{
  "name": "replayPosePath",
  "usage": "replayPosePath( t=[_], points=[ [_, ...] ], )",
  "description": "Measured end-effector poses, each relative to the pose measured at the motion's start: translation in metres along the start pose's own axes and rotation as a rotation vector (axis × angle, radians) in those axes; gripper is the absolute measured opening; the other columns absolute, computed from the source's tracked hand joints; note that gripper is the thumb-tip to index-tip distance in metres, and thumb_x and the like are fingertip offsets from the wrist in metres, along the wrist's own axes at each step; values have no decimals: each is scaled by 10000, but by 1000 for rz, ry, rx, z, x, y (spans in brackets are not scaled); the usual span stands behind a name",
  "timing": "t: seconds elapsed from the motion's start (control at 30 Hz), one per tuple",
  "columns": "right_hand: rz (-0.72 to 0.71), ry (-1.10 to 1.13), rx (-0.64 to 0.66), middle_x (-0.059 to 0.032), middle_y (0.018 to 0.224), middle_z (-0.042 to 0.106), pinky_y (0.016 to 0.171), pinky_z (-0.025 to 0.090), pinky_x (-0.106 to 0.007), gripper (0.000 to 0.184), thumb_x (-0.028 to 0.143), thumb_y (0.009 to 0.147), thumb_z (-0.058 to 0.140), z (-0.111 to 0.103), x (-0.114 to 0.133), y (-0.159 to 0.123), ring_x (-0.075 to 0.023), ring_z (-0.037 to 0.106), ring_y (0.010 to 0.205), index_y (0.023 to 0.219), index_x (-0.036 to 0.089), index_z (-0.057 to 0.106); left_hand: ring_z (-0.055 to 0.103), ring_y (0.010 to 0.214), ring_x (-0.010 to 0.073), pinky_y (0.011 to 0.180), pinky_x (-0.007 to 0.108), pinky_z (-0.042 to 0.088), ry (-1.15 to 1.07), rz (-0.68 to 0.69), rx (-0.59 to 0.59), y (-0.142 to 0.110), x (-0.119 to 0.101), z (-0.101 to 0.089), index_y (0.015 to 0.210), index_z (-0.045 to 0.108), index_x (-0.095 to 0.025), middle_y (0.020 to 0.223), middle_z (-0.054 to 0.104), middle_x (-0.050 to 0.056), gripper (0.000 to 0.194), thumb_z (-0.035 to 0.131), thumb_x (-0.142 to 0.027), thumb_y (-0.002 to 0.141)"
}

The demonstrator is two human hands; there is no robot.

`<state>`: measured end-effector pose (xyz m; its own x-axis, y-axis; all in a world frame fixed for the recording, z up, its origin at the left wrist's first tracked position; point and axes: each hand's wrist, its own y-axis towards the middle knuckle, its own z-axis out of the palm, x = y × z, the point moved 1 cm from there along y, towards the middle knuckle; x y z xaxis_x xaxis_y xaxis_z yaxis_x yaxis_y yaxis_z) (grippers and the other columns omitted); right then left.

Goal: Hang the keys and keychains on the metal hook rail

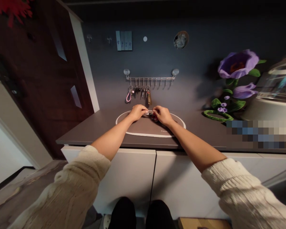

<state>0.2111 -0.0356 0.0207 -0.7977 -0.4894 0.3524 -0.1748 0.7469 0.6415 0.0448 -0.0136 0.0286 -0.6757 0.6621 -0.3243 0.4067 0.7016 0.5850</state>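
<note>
Above a brown oval mat (143,128) with a white rim, my two hands meet over what looks like a small bunch of keys (153,117), dark and metallic with a bit of red. My left hand (138,112) is closed in a pinch on its pale, shiny end. From the other side, my right hand (162,115) pinches the bunch with curled fingers. The fingers partly cover it, so its single pieces are hard to make out.
Behind the hands, a clear hook rail (152,78) on the dark wall carries several key sets (139,91) at its left. Purple flowers (238,68) and a white appliance with a clear top (264,108) stand right on the counter (197,133). A dark red door (38,73) is at left.
</note>
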Motion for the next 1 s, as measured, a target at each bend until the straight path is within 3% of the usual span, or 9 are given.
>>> replayPosePath(
  t=[0.2,0.47,0.8,1.0],
  points=[
    [-25,-41,72,-69,783,660,640,351,-219,332,374,867,400,-5,7,-2,-140,552,693,814,155,645,568,841,159,801,274,402,26,28,-116,2,-1,-2,833,695,-178,870,678,45,170,541,-230,786],
    [-95,0,78,-51,787,654,654,351,-225,203,293,826,489,-3,8,-1,-127,535,681,829,155,637,579,832,165,800,284,412,-76,-6,-225,3,0,-2,804,690,-172,852,686,50,150,548,-212,775],
    [-185,-17,67,-55,776,642,661,362,-241,152,286,770,581,-1,6,0,-140,531,701,821,159,648,545,601,87,658,237,431,-829,-389,-320,6,2,4,764,659,-109,690,654,26,104,591,-162,706],
    [-189,41,83,-54,772,640,667,360,-244,305,442,782,541,-5,12,-2,-139,531,701,812,159,653,534,571,63,656,233,430,-1160,-463,-302,7,0,6,749,629,-114,653,625,6,51,606,-144,714]
  ],
)
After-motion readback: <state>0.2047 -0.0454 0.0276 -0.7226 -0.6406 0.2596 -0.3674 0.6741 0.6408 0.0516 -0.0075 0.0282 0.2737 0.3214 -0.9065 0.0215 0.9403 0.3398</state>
